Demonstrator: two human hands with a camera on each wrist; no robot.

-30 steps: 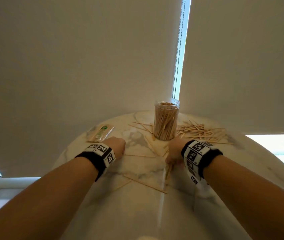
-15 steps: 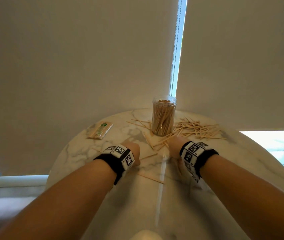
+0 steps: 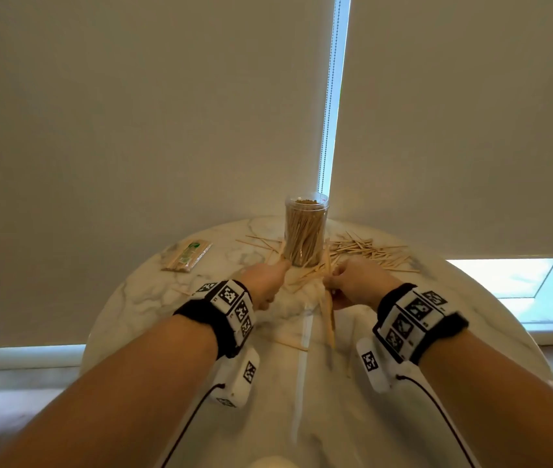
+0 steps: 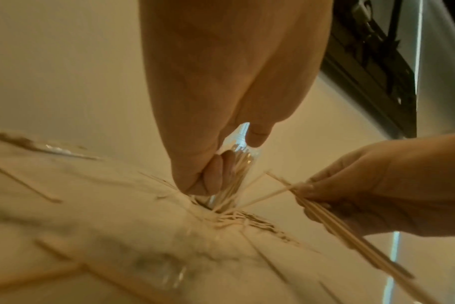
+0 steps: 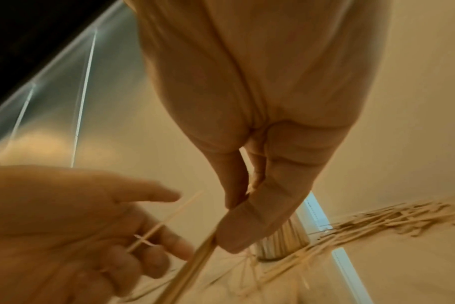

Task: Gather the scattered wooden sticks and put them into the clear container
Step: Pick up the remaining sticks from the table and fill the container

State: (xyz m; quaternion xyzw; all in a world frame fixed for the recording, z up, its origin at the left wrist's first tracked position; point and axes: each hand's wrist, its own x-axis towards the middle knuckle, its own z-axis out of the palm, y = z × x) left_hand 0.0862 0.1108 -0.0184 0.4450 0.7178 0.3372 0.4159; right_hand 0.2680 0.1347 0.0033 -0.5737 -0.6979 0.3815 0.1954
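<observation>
Wooden sticks (image 3: pixel 329 319), thin and straight, pinched in right hand (image 3: pixel 352 285).

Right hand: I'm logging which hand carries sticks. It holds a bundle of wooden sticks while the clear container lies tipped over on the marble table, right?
Not quite: the clear container stands upright, as the head view shows. The right hand does hold a bundle of wooden sticks over the marble table.

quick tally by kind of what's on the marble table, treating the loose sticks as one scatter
clear container of sticks: 1
wrapped stick packet: 1
loose stick scatter: 1
bundle of sticks in the right hand: 1
single stick in the left hand: 1
total: 5
</observation>
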